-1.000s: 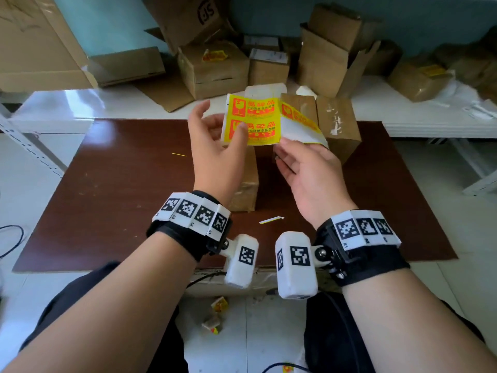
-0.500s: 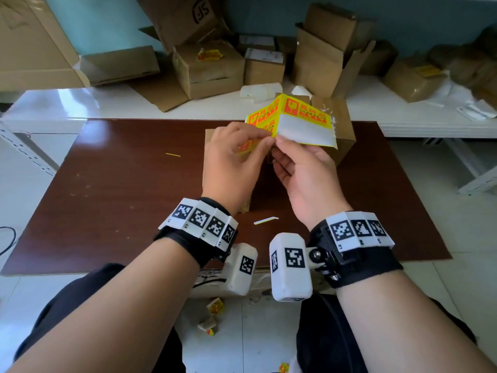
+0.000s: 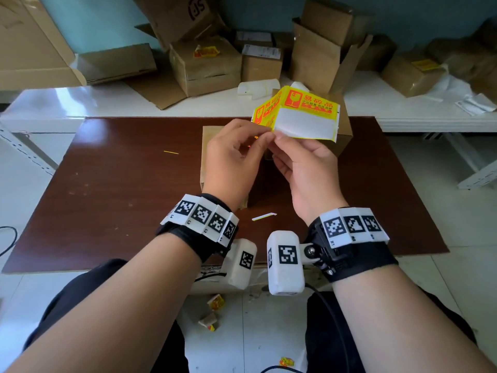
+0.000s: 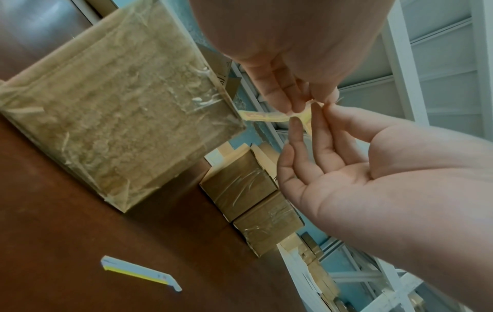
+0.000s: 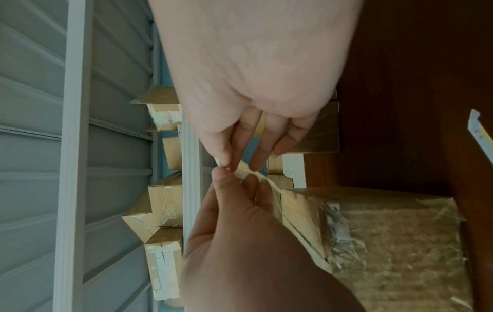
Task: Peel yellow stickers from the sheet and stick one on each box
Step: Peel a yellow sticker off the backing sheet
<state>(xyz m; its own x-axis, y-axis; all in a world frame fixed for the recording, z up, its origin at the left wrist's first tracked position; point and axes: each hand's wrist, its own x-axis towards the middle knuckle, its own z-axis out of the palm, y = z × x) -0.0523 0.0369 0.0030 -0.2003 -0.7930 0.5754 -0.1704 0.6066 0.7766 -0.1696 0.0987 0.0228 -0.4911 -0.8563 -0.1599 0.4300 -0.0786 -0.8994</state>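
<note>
Above the tabletop [image 3: 129, 184] at 12 o'clock, left hand [image 3: 232, 160] and right hand [image 3: 306, 170] each pinch the sticker sheet [image 3: 301, 115] corner in narrowed fingers [image 4: 296, 126], apparently to start a peel, boxes [image 3: 212, 154] waiting beneath.

A packing or shipping workroom is indicated — taped cardboard boxes [image 3: 207, 67] are piled against a blue wall [image 3: 107, 20], one carton [image 3: 185, 12] is printed with a courier logo, and flattened cardboard [image 3: 158, 92] is left on a white bench [image 3: 67, 103] behind a brown worktable [image 3: 121, 197].
</note>
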